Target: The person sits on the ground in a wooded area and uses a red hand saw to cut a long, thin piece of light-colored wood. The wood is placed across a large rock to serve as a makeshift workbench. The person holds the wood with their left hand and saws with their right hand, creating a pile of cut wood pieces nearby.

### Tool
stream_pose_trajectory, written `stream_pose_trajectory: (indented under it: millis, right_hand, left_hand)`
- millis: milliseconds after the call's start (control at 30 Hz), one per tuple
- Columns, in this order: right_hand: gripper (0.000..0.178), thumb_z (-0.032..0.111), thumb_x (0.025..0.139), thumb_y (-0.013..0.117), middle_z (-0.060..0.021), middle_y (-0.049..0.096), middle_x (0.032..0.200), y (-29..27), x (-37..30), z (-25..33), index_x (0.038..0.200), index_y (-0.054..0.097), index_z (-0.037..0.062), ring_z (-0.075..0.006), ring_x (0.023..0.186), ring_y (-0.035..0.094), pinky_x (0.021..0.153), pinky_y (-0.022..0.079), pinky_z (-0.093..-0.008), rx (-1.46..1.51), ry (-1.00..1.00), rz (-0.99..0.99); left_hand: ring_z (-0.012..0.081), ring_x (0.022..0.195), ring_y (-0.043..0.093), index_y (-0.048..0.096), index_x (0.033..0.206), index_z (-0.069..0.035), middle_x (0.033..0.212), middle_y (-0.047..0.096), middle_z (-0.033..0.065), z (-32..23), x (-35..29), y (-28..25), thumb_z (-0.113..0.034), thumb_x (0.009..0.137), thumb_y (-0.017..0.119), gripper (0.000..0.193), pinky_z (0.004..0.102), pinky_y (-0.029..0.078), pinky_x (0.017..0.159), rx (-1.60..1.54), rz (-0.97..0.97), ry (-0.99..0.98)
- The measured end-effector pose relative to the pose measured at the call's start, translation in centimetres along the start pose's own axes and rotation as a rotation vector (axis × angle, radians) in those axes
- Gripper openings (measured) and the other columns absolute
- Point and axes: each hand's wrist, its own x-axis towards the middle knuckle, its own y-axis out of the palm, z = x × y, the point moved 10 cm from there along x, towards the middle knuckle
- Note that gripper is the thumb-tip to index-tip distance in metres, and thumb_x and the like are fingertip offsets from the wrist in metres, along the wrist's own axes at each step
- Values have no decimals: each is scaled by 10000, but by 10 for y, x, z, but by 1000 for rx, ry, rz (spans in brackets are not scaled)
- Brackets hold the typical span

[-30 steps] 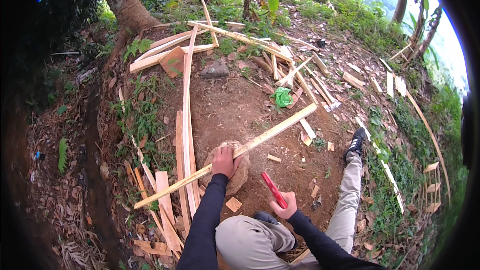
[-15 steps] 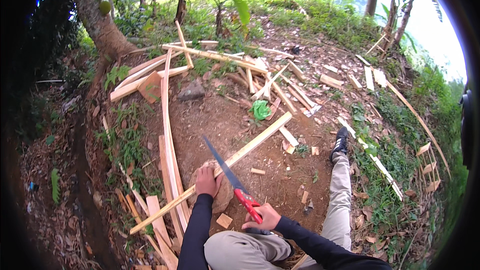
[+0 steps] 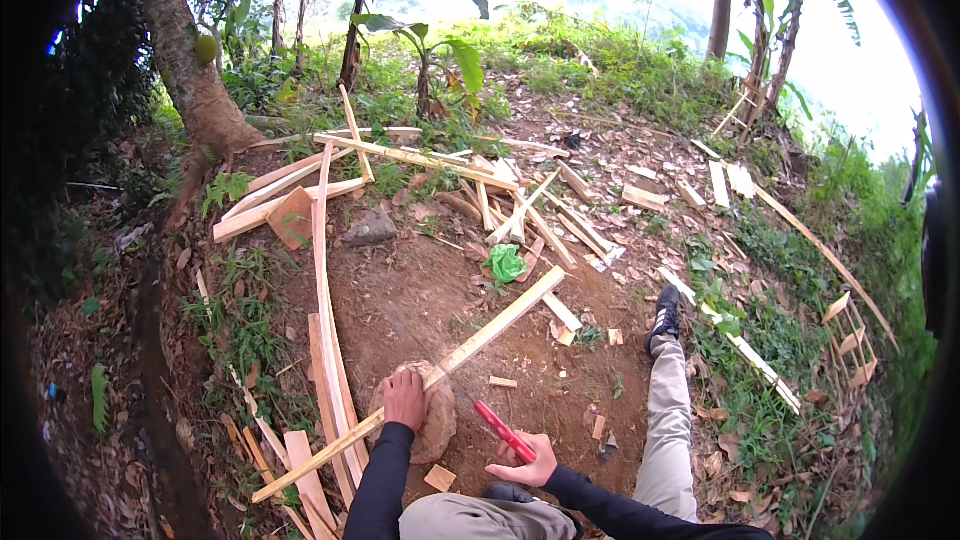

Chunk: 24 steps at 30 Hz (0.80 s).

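Left hand (image 3: 404, 398), fingers clamped, is pinning long wood slat (image 3: 440, 372) on stump (image 3: 432, 420) lower centre, steadying it; right hand (image 3: 524, 458) fingers gripping red-handled tool (image 3: 503, 431).

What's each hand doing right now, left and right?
Left hand: closed, palm down, pressing the long wooden slat onto the stone block.
Right hand: closed around the red handle of a cutting tool; blade not visible.

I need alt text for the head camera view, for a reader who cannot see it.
A seated person's left hand presses a long wooden slat onto a round stone, while the right hand grips a red-handled tool. Around them lie bare soil, scattered wood strips, a green rag and trees.
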Motion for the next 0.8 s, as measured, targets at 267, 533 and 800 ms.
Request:
stream_pose_trajectory:
  millis: [267, 533, 800]
  right_hand:
    - [183, 203, 865, 764, -77, 624, 645, -2, -14, -24, 853, 694, 35, -179, 532, 607, 526, 467, -299, -269, 208, -28]
    - [260, 257, 897, 748, -57, 559, 600, -4, -10, -33, 852, 671, 12, -141, 519, 559, 514, 445, -316, -135, 356, 10]
    - [517, 359, 1025, 444, -26, 504, 531, -3, -20, -55, 683, 575, -6, -94, 461, 468, 449, 360, -244, 217, 474, -31]
  left_hand:
    - [325, 1047, 505, 558, 1080, -12, 1075, 518, 162, 4, -5, -1, -469, 919, 596, 486, 426, 408, 913, -123, -91, 6]
    - [335, 1010, 500, 544, 1068, -13, 1035, 507, 163, 6, -5, -11, -422, 908, 620, 446, 425, 404, 893, -175, -95, -2]
    - [327, 971, 500, 543, 999, -27, 993, 496, 153, 3, -5, -9, -434, 911, 623, 424, 426, 415, 864, -121, -137, 6]
